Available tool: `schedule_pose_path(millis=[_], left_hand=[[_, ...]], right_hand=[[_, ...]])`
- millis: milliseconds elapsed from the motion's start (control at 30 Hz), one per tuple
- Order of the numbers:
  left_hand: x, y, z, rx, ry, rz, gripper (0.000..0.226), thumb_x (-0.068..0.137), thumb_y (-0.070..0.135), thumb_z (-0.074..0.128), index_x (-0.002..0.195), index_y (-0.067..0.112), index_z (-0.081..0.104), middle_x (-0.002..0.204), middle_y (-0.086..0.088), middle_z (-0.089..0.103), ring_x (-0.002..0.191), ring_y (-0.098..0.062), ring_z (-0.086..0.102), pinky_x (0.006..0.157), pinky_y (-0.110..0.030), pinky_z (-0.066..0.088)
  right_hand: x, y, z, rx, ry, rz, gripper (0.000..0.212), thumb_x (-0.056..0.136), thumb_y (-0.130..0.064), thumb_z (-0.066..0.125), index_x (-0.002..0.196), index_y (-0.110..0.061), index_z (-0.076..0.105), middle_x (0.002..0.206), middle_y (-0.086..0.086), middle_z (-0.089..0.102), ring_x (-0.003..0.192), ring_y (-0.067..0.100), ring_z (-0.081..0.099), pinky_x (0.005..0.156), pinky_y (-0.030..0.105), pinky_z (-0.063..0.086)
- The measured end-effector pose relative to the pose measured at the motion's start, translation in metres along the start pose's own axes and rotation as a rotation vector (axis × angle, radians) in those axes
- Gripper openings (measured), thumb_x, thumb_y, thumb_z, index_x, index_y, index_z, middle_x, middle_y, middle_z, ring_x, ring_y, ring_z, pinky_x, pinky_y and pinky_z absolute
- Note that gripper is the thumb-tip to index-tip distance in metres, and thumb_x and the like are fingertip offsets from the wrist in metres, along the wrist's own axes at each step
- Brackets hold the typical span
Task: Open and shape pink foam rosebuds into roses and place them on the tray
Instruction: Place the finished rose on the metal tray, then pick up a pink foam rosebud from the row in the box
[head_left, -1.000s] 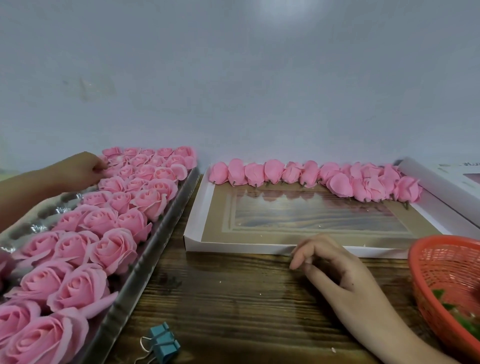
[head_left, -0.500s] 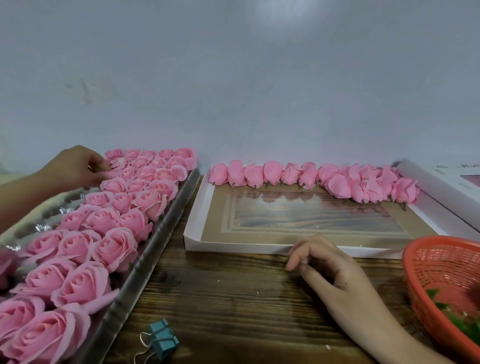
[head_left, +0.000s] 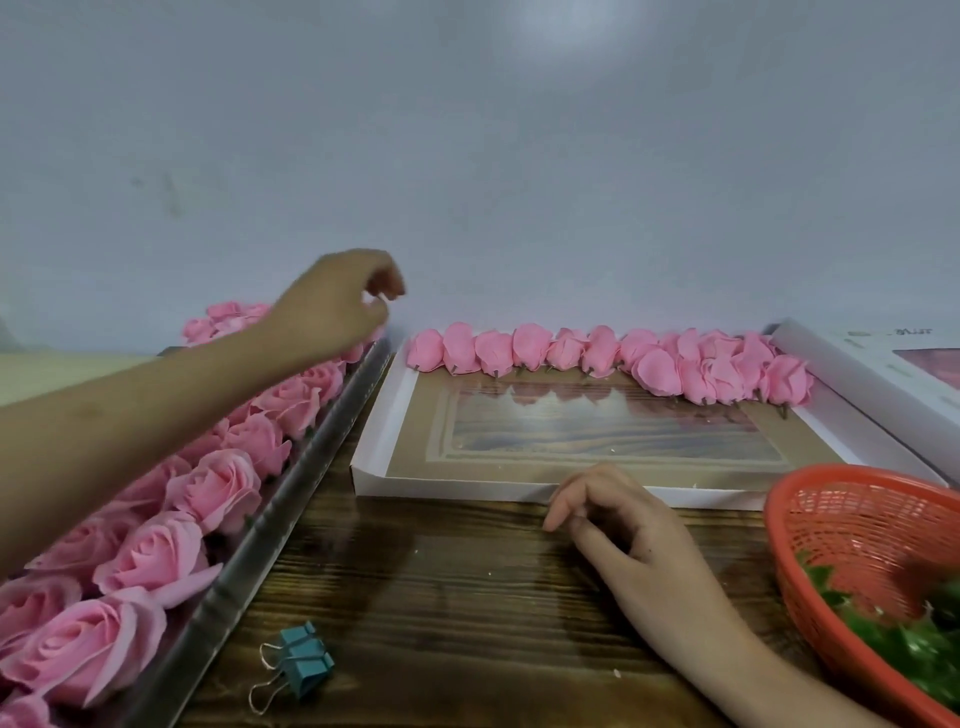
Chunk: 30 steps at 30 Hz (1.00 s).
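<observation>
With buds (head_left: 597, 356) lined along the far edge of the box (head_left: 467, 488) and roses (head_left: 218, 483) on the tray (head_left: 270, 530) left of it, the left hand (head_left: 332, 306) hovered by its far-left corner, fingers loosely curled, seemingly empty, where a hasty grab could crush a soft bud.

We log the left hand (head_left: 332, 304) raised over the far end of the long silver metal tray (head_left: 270, 530), fingers loosely curled, nothing visible in them. Opened pink foam roses (head_left: 218, 483) fill the tray. Closed pink foam rosebuds (head_left: 597, 353) line the far edge of the shallow white cardboard box (head_left: 384, 431). The right hand (head_left: 623, 525) rests loosely curled on the dark wooden table (head_left: 467, 597), just beside the box's near wall.
</observation>
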<state>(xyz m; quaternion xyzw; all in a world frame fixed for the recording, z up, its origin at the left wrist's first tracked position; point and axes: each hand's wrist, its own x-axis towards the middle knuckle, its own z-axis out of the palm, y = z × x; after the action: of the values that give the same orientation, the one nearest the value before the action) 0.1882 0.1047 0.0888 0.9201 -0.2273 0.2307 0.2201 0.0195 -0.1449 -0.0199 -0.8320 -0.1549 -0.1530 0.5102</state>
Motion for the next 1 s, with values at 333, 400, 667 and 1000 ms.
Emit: schedule_pose_path(millis=[333,400,667,1000], left_hand=[[0.042,0.006,0.095,0.102,-0.311,-0.142,0.041,0.083,-0.005,0.050,0.123,0.003,0.053,0.128,-0.015,0.055,0.116,-0.028,0.050,0.092,-0.031,0.039],[0.049,-0.001,0.106,0.101,-0.312,-0.145,0.039,0.086,-0.004,0.048,0.124,0.003,0.055,0.130,-0.016,0.054,0.120,-0.028,0.048,0.097,-0.032,0.036],[0.055,0.002,0.133,0.169,-0.269,-0.148,0.026,0.078,0.015,0.062,0.104,0.012,0.063,0.112,-0.006,0.061,0.102,-0.027,0.056,0.077,-0.031,0.041],[0.043,0.003,0.123,0.155,0.008,-0.265,0.026,0.083,0.010,0.055,0.109,0.012,0.051,0.111,-0.014,0.047,0.089,-0.035,0.057,0.068,-0.036,0.041]], right_hand=[[0.000,0.000,0.001,0.006,-0.006,-0.004,0.035,0.082,0.014,0.060,0.074,-0.019,0.065,0.082,-0.001,0.059,0.082,0.015,0.056,0.075,0.026,0.044],[0.001,0.001,0.000,0.013,-0.002,-0.004,0.037,0.082,0.015,0.059,0.073,-0.021,0.065,0.080,-0.002,0.057,0.081,0.014,0.055,0.073,0.020,0.041],[0.004,0.002,-0.001,0.036,-0.030,0.016,0.043,0.082,0.011,0.058,0.071,-0.031,0.060,0.083,0.001,0.059,0.084,0.014,0.056,0.077,0.028,0.044],[0.003,0.001,0.001,0.027,-0.015,0.032,0.040,0.080,0.013,0.057,0.071,-0.025,0.064,0.080,-0.005,0.059,0.080,0.011,0.055,0.073,0.021,0.042]])
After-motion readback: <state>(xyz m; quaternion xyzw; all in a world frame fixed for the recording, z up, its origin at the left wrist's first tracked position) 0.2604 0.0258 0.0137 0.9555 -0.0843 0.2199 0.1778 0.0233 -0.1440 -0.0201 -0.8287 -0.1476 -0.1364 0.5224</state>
